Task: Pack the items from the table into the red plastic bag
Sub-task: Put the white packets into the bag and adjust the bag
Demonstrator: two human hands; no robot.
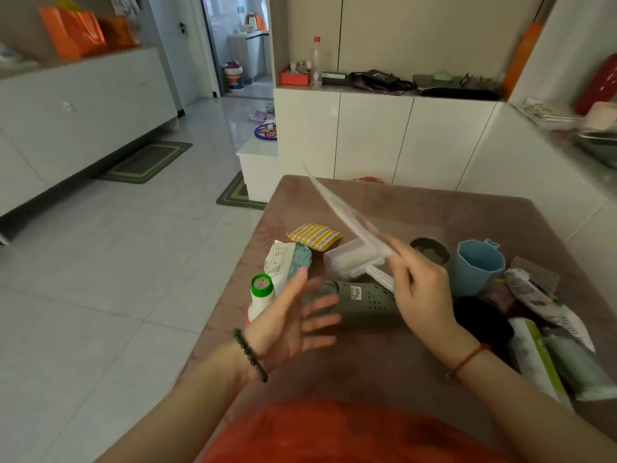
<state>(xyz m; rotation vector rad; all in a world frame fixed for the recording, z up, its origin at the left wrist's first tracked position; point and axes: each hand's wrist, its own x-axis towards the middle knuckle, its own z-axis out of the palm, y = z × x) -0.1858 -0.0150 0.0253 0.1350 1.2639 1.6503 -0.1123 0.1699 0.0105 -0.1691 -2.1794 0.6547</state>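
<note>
Between the thumb and fingers of the right hand (420, 289), a thin flat white packet (340, 212) was pinched by its near end. The rest slanted up and away from the hand, motion-blurred; its print could not be read. The left hand (293, 325) was open with fingers spread and palm turned toward the right hand, holding nothing, over the near end of a grey perforated tube (364, 304).

The red plastic bag (334, 432) lay below both wrists, close to the body. Its mouth could not be made out from this angle.

Beyond the left fingertips were a white bottle with a green cap (262, 295), a wipes pack (287, 262) and a yellow-striped sponge (314, 235). Just past the right fingers was a lint roller (350, 259) in a clear case. To the right of that hand stood a blue cup (477, 265), with more packets crowded toward the table (434, 208) edge.

Judgement: the step in hand looked like bringing the packet down to the bag. To do it well, the free left hand should drop first, find the bag's rim and lift it so the mouth gapes before the packet arrives. The packet looked light and limp, likely to flap or snag on the rim. It would go in better edge-first, flat against one wall, leaving the middle for the bulky tube, bottle and cup. A pinch nearer its middle would curb the bending. Most items were on the table, so the task seemed early.
</note>
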